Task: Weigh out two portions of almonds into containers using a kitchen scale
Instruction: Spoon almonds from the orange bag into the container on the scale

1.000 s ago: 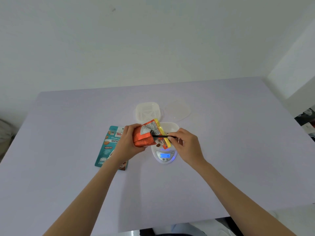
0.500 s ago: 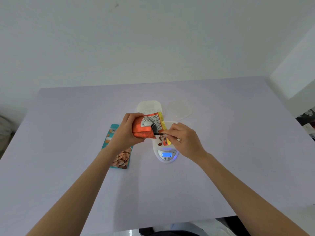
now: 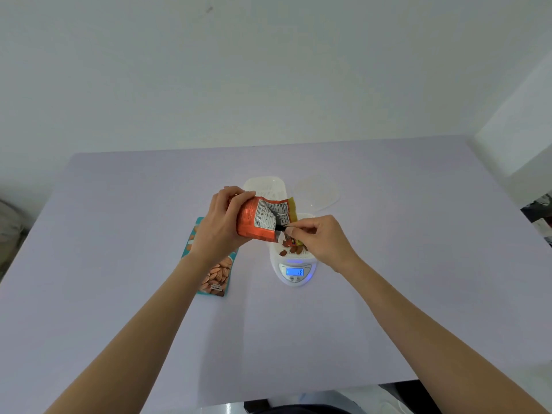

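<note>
My left hand (image 3: 219,227) grips an orange almond pouch (image 3: 260,221), tilted with its mouth toward the right, over a white kitchen scale (image 3: 294,271). My right hand (image 3: 321,239) pinches a thin black utensil (image 3: 280,227) whose tip is inside the pouch mouth. A white container (image 3: 276,251) sits on the scale with a few almonds (image 3: 294,250) in it. The blue display reads 16.
A teal almond bag (image 3: 216,274) lies flat left of the scale, partly under my left forearm. A second white container (image 3: 264,186) and a clear lid (image 3: 318,194) rest behind the scale. The lilac table's (image 3: 418,264) near edge runs below my arms.
Both hands and the pouch have risen slightly above the scale. More of the container and its almonds now shows beneath the pouch. The display still reads 16.
</note>
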